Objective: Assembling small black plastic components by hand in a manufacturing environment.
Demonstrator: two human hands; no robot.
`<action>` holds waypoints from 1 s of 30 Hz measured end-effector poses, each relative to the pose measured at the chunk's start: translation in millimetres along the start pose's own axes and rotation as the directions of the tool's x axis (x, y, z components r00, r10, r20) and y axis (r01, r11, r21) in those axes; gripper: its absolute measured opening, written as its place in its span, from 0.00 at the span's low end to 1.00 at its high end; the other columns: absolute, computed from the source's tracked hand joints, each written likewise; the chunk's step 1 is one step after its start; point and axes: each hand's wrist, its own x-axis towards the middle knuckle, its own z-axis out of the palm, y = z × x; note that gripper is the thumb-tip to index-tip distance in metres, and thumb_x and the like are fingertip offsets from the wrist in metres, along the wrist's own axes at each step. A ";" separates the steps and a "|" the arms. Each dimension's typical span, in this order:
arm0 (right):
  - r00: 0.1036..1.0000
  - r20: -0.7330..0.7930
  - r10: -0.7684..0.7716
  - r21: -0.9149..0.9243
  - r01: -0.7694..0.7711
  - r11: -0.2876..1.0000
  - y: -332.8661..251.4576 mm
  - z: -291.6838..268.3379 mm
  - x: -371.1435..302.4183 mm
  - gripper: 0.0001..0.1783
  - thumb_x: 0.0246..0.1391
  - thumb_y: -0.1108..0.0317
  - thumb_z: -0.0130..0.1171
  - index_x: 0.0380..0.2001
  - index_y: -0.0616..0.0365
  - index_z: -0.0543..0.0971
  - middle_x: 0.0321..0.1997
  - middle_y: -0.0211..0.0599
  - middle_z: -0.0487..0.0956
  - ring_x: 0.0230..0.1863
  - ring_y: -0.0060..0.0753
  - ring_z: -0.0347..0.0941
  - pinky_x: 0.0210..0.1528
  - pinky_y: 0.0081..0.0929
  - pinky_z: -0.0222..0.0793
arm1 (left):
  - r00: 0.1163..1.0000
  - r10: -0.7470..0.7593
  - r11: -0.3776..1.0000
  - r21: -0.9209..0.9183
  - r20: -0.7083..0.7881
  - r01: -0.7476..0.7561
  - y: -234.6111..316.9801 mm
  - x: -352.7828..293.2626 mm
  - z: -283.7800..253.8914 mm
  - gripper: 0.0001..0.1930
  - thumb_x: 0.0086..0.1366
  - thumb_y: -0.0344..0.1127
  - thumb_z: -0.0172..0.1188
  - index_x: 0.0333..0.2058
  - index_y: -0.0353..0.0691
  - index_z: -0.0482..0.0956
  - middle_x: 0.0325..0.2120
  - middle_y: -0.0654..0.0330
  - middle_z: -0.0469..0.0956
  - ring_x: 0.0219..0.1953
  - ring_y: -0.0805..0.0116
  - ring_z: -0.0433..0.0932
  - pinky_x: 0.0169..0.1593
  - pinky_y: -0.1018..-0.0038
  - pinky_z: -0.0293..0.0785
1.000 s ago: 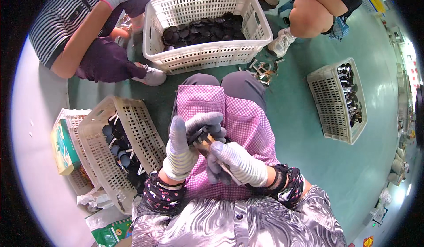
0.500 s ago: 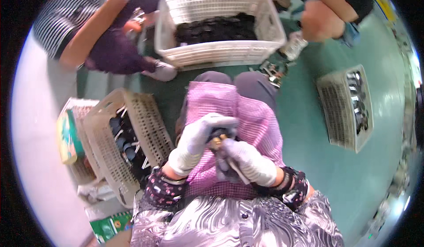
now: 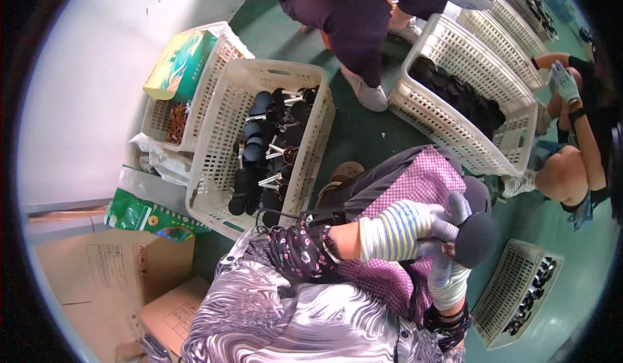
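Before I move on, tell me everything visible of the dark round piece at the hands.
The dark round piece looks matte and near-black, broad face toward the camera, just below the right knee in the picture. A small reddish bit shows at its left side, where the left hand and right hand meet it; the exact grip is hidden. Material unclear.

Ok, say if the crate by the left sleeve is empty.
Not empty: dark round pieces and pale rods lie inside the crate.
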 end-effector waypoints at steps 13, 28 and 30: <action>0.997 -0.034 0.063 -0.171 -0.068 0.983 -0.7 -2.3 9.2 0.22 0.57 0.60 0.49 0.52 0.60 0.70 0.63 0.49 0.61 0.63 0.45 0.57 0.63 0.36 0.51 | 0.464 0.010 0.766 0.305 -0.886 0.566 -164.4 -197.8 -153.6 0.16 0.49 0.18 0.51 0.38 0.36 0.74 0.41 0.51 0.72 0.49 0.54 0.69 0.55 0.67 0.64; 0.990 0.126 0.060 -0.206 -0.033 0.978 -14.4 18.2 29.1 0.18 0.56 0.64 0.48 0.49 0.58 0.72 0.62 0.48 0.62 0.62 0.46 0.58 0.62 0.36 0.52 | -0.310 -0.626 -0.285 -0.160 -0.715 0.945 -175.4 -419.2 -126.9 0.21 0.54 0.42 0.59 0.47 0.40 0.74 0.45 0.46 0.74 0.49 0.47 0.71 0.52 0.59 0.68; 0.989 0.127 0.070 -0.201 -0.043 0.979 -15.3 17.3 27.1 0.18 0.56 0.65 0.48 0.49 0.58 0.72 0.62 0.48 0.62 0.62 0.45 0.58 0.62 0.36 0.52 | -0.254 -0.678 -0.269 -0.088 -0.690 0.959 -179.2 -416.9 -126.1 0.22 0.54 0.41 0.60 0.46 0.39 0.74 0.44 0.46 0.75 0.49 0.47 0.72 0.52 0.60 0.68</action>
